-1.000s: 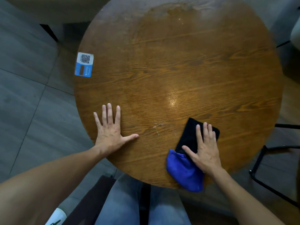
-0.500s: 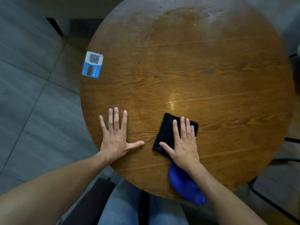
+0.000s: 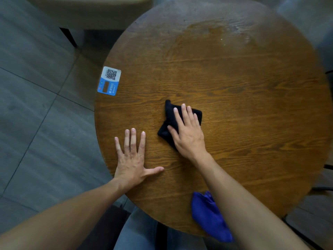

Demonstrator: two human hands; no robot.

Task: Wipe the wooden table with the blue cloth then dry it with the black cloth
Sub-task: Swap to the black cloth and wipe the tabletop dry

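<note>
A round wooden table [image 3: 243, 98] fills most of the view. My right hand [image 3: 187, 130] lies flat on the folded black cloth [image 3: 167, 120] near the table's middle, fingers spread and pressing it onto the wood. The blue cloth [image 3: 207, 215] lies bunched at the near edge, partly hanging over it and partly hidden by my right forearm. My left hand [image 3: 133, 157] rests flat and open on the table near its left edge, holding nothing.
A blue and white QR-code sticker [image 3: 109, 80] is stuck on the table's left edge. A wet sheen [image 3: 225, 31] shows at the far side. Grey floor tiles [image 3: 36, 123] lie to the left; a beige seat [image 3: 90, 11] stands beyond, dark metal chair legs [image 3: 322, 188] at right.
My right hand has slid the black cloth away from the blue cloth, leftward and farther onto the table. The blue cloth stayed at the near edge. My left hand stays planted.
</note>
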